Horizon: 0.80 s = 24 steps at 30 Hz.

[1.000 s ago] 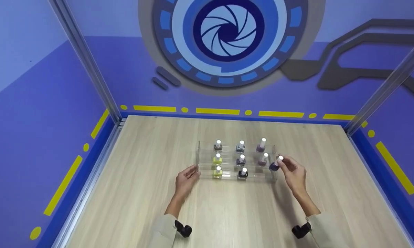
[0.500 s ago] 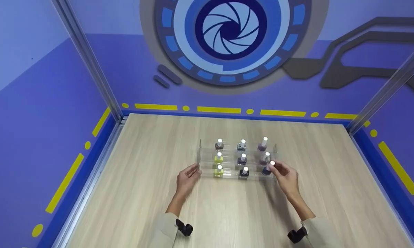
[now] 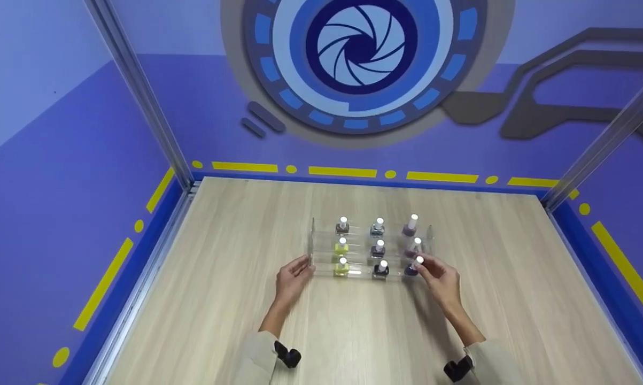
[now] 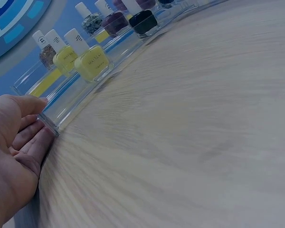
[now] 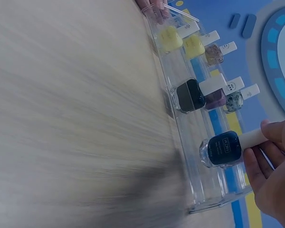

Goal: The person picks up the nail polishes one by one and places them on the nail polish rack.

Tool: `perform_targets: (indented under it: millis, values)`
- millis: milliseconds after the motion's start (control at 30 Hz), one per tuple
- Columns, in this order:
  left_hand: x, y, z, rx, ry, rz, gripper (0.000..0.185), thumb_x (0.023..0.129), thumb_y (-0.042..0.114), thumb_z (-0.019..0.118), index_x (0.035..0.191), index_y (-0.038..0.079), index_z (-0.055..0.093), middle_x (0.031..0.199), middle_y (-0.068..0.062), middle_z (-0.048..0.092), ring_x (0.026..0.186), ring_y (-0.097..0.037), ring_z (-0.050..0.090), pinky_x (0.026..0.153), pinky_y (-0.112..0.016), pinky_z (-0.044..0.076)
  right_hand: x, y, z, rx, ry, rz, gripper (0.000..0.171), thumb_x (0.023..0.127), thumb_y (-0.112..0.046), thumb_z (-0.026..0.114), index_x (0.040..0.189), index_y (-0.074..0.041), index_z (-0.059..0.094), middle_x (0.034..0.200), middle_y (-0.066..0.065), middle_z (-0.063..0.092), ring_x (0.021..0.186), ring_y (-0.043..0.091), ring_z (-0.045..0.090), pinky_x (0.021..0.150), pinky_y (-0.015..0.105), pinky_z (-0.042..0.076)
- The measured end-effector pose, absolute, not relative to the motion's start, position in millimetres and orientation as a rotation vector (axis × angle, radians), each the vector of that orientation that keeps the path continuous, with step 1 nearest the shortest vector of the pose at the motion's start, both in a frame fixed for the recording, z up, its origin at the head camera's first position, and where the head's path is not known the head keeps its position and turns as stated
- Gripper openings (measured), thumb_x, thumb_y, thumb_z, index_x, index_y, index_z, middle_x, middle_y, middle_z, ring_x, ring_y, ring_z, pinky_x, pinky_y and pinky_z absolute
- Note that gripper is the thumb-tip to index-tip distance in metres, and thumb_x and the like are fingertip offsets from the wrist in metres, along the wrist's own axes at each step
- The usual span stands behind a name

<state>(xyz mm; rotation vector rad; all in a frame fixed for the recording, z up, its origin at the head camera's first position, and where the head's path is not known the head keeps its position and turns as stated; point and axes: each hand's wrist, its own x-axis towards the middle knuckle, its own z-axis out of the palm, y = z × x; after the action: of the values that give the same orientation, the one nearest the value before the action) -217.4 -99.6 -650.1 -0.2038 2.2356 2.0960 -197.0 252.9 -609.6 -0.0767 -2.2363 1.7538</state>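
Observation:
A clear acrylic tiered rack [image 3: 321, 271] stands mid-table with three rows of white-capped nail polish bottles. My right hand [image 3: 440, 279] pinches the white cap of a dark blue bottle [image 5: 222, 148] that sits on the front tier at the right end [image 3: 412, 268]. Beside it stand a black bottle [image 3: 380, 269] [image 5: 190, 95] and a yellow bottle [image 3: 341, 267] [image 4: 91, 64]. My left hand [image 3: 292, 278] [image 4: 16, 137] rests with straight fingers against the rack's left end wall [image 4: 38, 99].
The rack stands on a light wooden tabletop [image 3: 353, 331] bounded by blue walls with yellow markings. Metal posts [image 3: 139, 96] rise at the back corners. Sleeves and black wrist mounts [image 3: 286, 354] show near the bottom edge.
My right hand carried the dark blue bottle from beside the rack's right end leftward and down onto the front tier. The left hand stayed against the rack's left end.

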Motion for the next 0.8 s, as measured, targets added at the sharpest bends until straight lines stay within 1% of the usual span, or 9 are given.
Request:
perform_targets:
  millis: [167,400,500,667,733,800]
  values:
    - [-225.9,-98.7,-671.2,-0.226,2.246,2.091,0.047,0.098,0.018,0.069,0.141,0.001,0.059,0.144,-0.019,0.061,0.134,-0.033,0.059,0.107,-0.032,0.056,-196.9,252.9,-614.1,-0.113,-2.267,1.756,0.025,0.089,0.002,0.075,0.112,0.01,0.072,0.11,0.031,0.073,0.086,-0.006,0.068,0.078,0.007,0.057]
    - [-225.4,-99.3,-674.5,-0.18,2.192,2.151,0.05,0.098,0.02,0.07,0.142,0.0,0.057,0.146,-0.02,0.059,0.136,-0.035,0.057,0.107,-0.032,0.056,-195.3,254.0,-617.4,-0.155,-2.32,1.749,0.025,0.091,0.001,0.074,0.115,0.008,0.072,0.112,0.029,0.073,0.087,-0.005,0.068,0.079,0.007,0.056]
    - [-225.5,-99.5,-674.9,-0.171,2.194,2.156,0.049,0.098,0.02,0.07,0.142,0.0,0.057,0.146,-0.021,0.059,0.136,-0.035,0.057,0.106,-0.03,0.056,-196.7,254.4,-617.2,-0.157,-2.359,1.74,0.028,0.092,-0.001,0.073,0.118,0.008,0.07,0.115,0.028,0.073,0.09,0.0,0.07,0.08,0.007,0.057]
    - [-226.9,-100.9,-675.5,-0.18,2.201,2.149,0.048,0.097,0.021,0.071,0.141,0.002,0.059,0.144,-0.019,0.061,0.134,-0.033,0.06,0.104,-0.028,0.057,-197.9,254.0,-615.7,-0.157,-2.394,1.732,0.029,0.093,0.002,0.071,0.12,0.012,0.067,0.118,0.03,0.07,0.099,0.014,0.074,0.083,0.008,0.057]
    - [-227.6,-101.3,-675.8,-0.167,2.204,2.15,0.048,0.097,0.021,0.071,0.14,0.002,0.059,0.143,-0.019,0.061,0.133,-0.033,0.061,0.104,-0.028,0.058,-197.8,253.7,-614.6,-0.152,-2.394,1.736,0.031,0.093,0.002,0.071,0.122,0.012,0.066,0.121,0.031,0.069,0.101,0.016,0.073,0.085,0.008,0.057]
    - [-228.3,-101.4,-675.5,-0.164,2.195,2.159,0.048,0.098,0.02,0.07,0.14,0.001,0.059,0.143,-0.019,0.061,0.133,-0.033,0.061,0.103,-0.028,0.058,-197.2,254.0,-613.0,-0.145,-2.385,1.756,0.034,0.093,0.001,0.071,0.125,0.009,0.066,0.124,0.03,0.068,0.105,0.014,0.072,0.088,0.01,0.057]
